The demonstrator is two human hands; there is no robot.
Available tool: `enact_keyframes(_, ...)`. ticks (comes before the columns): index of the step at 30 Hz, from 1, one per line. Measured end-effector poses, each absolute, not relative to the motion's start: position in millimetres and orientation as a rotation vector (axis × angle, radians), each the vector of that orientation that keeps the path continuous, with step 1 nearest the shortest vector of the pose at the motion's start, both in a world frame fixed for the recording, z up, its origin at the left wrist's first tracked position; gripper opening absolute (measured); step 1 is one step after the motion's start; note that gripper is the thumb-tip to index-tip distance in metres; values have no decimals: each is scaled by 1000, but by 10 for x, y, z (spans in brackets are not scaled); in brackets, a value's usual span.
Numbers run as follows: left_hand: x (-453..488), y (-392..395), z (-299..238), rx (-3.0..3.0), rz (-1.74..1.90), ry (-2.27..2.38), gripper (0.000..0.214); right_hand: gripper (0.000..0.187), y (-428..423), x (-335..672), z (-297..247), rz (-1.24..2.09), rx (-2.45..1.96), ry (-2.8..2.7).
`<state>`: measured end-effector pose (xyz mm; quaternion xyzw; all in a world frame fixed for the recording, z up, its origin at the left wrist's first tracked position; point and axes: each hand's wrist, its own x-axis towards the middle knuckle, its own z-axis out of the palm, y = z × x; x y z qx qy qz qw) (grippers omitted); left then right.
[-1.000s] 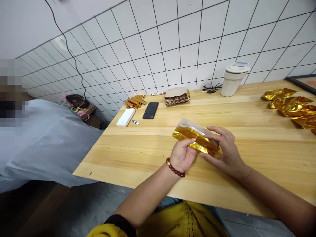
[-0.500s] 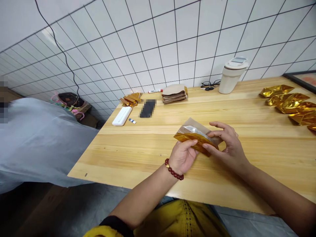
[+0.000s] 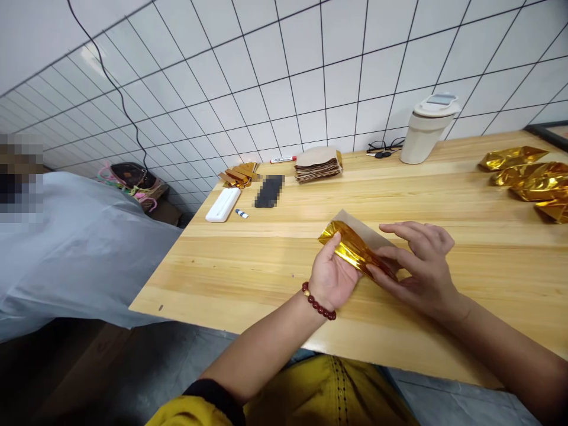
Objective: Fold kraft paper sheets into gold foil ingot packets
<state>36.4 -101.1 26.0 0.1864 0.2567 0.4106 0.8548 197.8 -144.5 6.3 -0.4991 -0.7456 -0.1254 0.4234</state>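
Between my hands is a sheet of gold foil paper (image 3: 355, 247), with its glossy gold part curled over and a brown paper part sticking out behind. My left hand (image 3: 333, 269) holds the sheet's left side from below, thumb pressed on the gold face. At the sheet's right end, my right hand (image 3: 419, 266) pinches it between thumb and fingers, while its upper fingers stretch out above. A red bead bracelet (image 3: 318, 302) circles my left wrist. My left fingertips are hidden under the foil.
Several folded gold foil pieces (image 3: 532, 177) lie at the right. Along the wall are a brown paper stack (image 3: 318, 165), gold strips (image 3: 238, 175), a marker (image 3: 283, 160), glasses (image 3: 385, 145) and a cup (image 3: 426, 133). A white box (image 3: 222, 205) and dark phone (image 3: 269, 191) lie left; a person in grey (image 3: 80, 248) sits beyond.
The gold part has curled over, covering the silvery inner side that showed before. My left thumb has moved up and left on it. The view has shifted slightly.
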Motion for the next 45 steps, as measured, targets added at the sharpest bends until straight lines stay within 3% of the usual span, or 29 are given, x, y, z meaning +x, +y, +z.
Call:
enact_keyframes(8, 310, -975, 287, 377, 820, 518, 40, 11, -1437, 1999, 31, -362, -1270, -1906)
enact_keyframes(16, 320, -991, 304, 270, 811, 450, 39, 39, -1432, 2036, 36, -494, -1193, -1961)
enact_keyframes(32, 224, -899, 267, 192, 815, 359, 44, 37, -1429, 2088, 11, -347, -1136, -2110)
enact_keyframes(38, 222, -924, 271, 170, 960, 255, 66, 44, -1403, 2046, -46, -431, -1090, -2075)
enact_keyframes(40, 235, -922, 262, 205, 991, 238, 58, 45, -1364, 2026, -73, -487, -1093, -2054)
enact_keyframes(43, 265, -909, 241, 288, 1020, 263, 26, 47, -1319, 2013, -98, -526, -1100, -2041)
enact_keyframes(45, 272, -908, 236, 300, 1024, 292, 24, 45, -1335, 2015, -97, -492, -1092, -2049)
